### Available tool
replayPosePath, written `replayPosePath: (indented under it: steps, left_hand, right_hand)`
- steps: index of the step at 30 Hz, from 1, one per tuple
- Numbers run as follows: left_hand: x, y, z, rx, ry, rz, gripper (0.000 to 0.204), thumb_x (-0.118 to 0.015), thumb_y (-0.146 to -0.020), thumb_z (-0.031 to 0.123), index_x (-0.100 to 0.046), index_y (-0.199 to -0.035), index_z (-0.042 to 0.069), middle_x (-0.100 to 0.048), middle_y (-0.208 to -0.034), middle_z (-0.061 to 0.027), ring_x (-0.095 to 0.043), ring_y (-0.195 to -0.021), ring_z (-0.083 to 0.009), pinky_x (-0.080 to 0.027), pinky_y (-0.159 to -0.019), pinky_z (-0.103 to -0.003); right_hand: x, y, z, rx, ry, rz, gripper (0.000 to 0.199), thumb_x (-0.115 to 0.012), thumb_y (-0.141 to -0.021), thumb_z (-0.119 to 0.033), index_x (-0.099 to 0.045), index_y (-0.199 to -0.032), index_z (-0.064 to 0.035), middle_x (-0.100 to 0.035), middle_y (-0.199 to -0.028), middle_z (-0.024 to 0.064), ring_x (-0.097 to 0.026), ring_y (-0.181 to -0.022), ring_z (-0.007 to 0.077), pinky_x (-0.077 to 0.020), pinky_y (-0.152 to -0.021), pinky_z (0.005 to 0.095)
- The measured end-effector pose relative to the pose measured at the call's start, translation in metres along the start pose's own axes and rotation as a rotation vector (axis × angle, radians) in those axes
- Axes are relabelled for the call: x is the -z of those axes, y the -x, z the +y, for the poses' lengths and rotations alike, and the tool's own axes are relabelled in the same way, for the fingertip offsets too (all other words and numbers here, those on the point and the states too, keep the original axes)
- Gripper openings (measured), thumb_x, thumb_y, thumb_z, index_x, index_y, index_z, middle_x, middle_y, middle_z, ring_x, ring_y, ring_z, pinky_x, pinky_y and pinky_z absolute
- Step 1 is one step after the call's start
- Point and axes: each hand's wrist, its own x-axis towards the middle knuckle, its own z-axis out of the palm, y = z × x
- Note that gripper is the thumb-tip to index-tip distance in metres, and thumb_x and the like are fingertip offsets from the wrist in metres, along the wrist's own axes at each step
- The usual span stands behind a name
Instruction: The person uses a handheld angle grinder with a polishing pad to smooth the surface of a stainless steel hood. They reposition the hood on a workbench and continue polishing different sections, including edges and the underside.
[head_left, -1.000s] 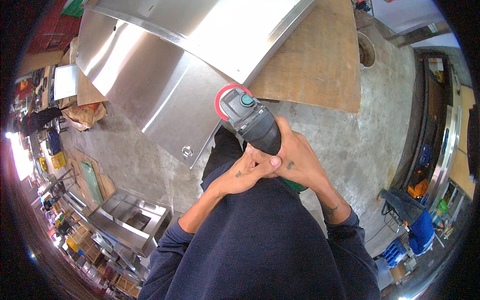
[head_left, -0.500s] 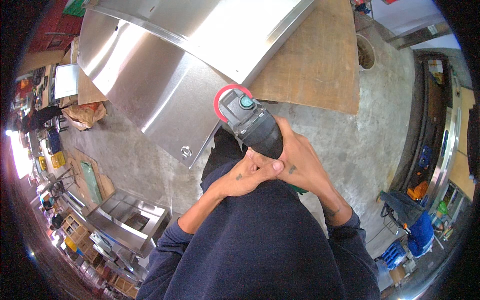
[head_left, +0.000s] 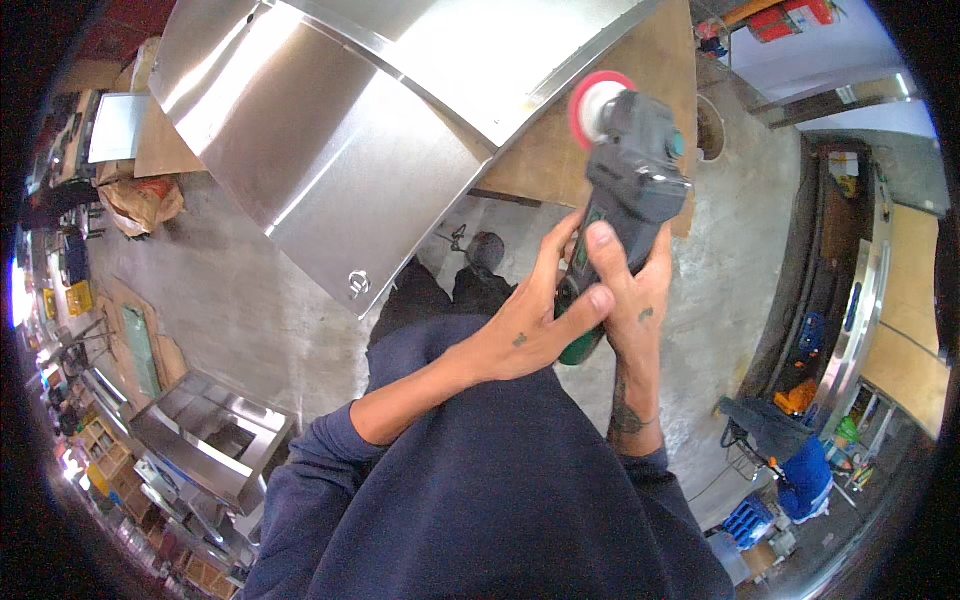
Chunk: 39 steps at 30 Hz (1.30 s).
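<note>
With both hands I hold a black and green angle grinder over the right end of a stainless steel workpiece. Its red-rimmed disc is tilted on edge at the far end of the tool and seems apart from the steel. My left hand wraps the grinder's body from the left. Around its right side closes my right hand, thumb lying along the top. The tool's rear end is partly hidden by my hands.
A wooden board lies under the steel. My dark shoe stands on the concrete floor. To the left are a brown sack and a steel frame with a cut-out; to the right, a blue bag.
The grinder has moved right and farther from me, and its disc has turned up on edge, away from the steel's corner. Both hands went with it, my left sliding along the body.
</note>
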Motion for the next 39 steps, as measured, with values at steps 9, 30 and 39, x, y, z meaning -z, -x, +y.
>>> replayPosePath:
  steps: [9, 30, 39]
  left_hand:
    - [0.049, 0.051, -0.006, 0.036, -0.063, -0.019, 0.073, -0.047, -0.119, 0.04, -0.02, -0.174, 0.001, -0.035, -0.175, -0.0249, -0.036, -0.163, -0.0361, -0.03, -0.131, -0.043]
    - [0.112, 0.082, -0.018, 0.274, 0.102, -0.038, 0.071, -0.044, -0.12, 0.048, -0.03, -0.173, 0.003, -0.041, -0.173, -0.0241, -0.038, -0.161, -0.0337, -0.03, -0.13, -0.042]
    - [0.114, 0.079, -0.02, 0.282, 0.101, -0.034, 0.074, -0.044, -0.119, 0.052, -0.029, -0.174, 0.004, -0.039, -0.173, -0.0246, -0.038, -0.161, -0.0353, -0.031, -0.13, -0.044]
  right_hand:
    - [-0.058, 0.043, 0.047, 0.078, -0.156, 0.243, 0.082, -0.081, -0.101, -0.024, -0.033, -0.163, 0.0013, -0.058, -0.142, 0.0173, -0.06, -0.124, 0.0226, -0.0501, -0.106, 0.0371]
    - [-0.121, 0.053, 0.078, 0.206, -0.022, 0.213, 0.092, -0.071, -0.108, -0.022, -0.01, -0.173, 0.0018, -0.048, -0.152, 0.0204, -0.057, -0.126, 0.0237, -0.0469, -0.11, 0.0394]
    - [-0.122, 0.049, 0.077, 0.191, -0.045, 0.19, 0.091, -0.07, -0.108, -0.019, -0.01, -0.173, 0.0011, -0.05, -0.149, 0.0194, -0.057, -0.124, 0.0222, -0.0479, -0.109, 0.0379]
